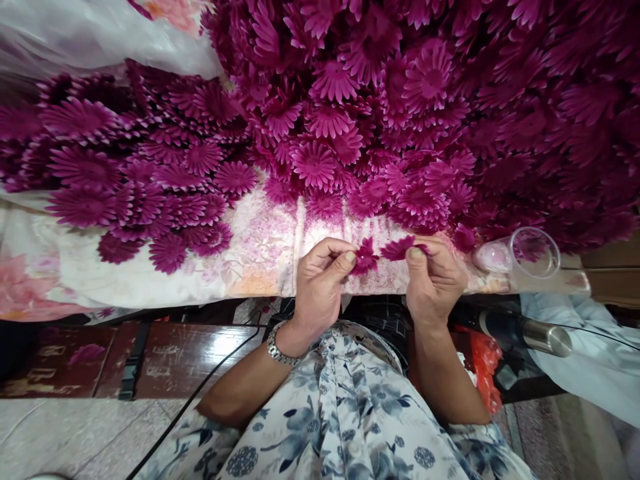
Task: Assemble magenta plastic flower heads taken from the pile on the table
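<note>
My left hand [323, 283] pinches a small magenta artificial flower piece [365, 257] between thumb and forefinger. A little to the right, my right hand [434, 277] is closed on another magenta flower piece [397, 249], seen nearly edge-on. The two pieces are close together but apart, just above the table's front edge. Beyond both hands lies a big heap of magenta artificial flower heads [315, 163]. A smaller pile of stacked flower heads [167, 250] spreads to the left.
A clear plastic cup [535, 253] lies on its side at the right, pinkish inside. The patterned tablecloth [260, 247] is stained pink. Clear plastic sheeting [100, 37] covers the back left. Below the table are a dark red bench [200, 347], a steel-capped flask [547, 337] and a red plastic bag [485, 367].
</note>
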